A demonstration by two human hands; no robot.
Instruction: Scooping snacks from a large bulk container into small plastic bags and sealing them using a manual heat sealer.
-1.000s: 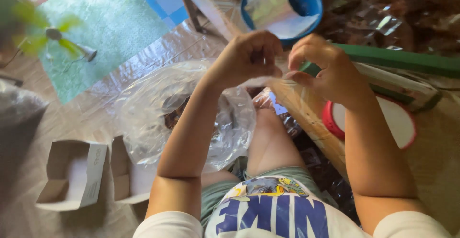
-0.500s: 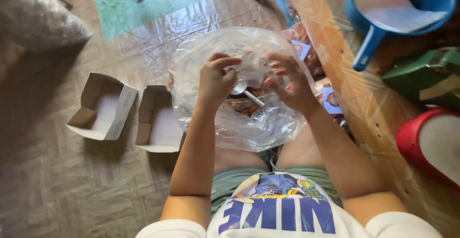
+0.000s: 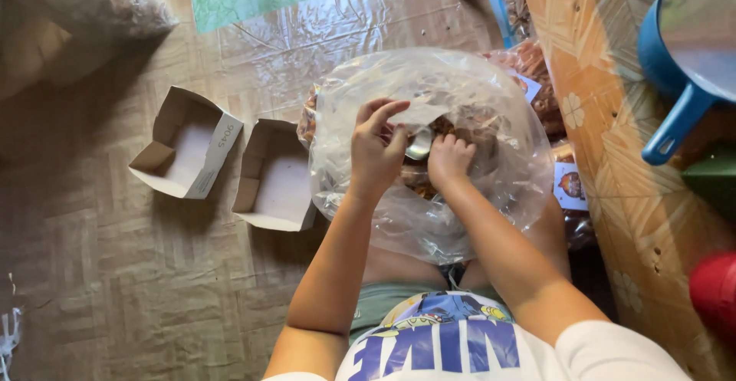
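A large clear plastic bag (image 3: 491, 197) of brown snack pieces rests on my lap, mouth open upward. My left hand (image 3: 374, 151) is inside its mouth, pinching a small clear pouch (image 3: 418, 113) by the edge. My right hand (image 3: 448, 159) is beside it, fingers closed round the handle of a metal spoon (image 3: 420, 145). The spoon's bowl lies between the two hands, over the snacks and just below the pouch.
Two open cardboard boxes (image 3: 188, 143) (image 3: 276, 178) stand on the floor to the left. A low table (image 3: 613, 143) with a patterned cover runs down the right, bearing a blue dipper (image 3: 678, 120) and a red lid (image 3: 717, 293). Filled labelled packets (image 3: 571, 185) lie by it.
My hands dropped from in front of the table into the big bag. The right hand, open half a second ago, has closed on the spoon; the left has taken up the small pouch.
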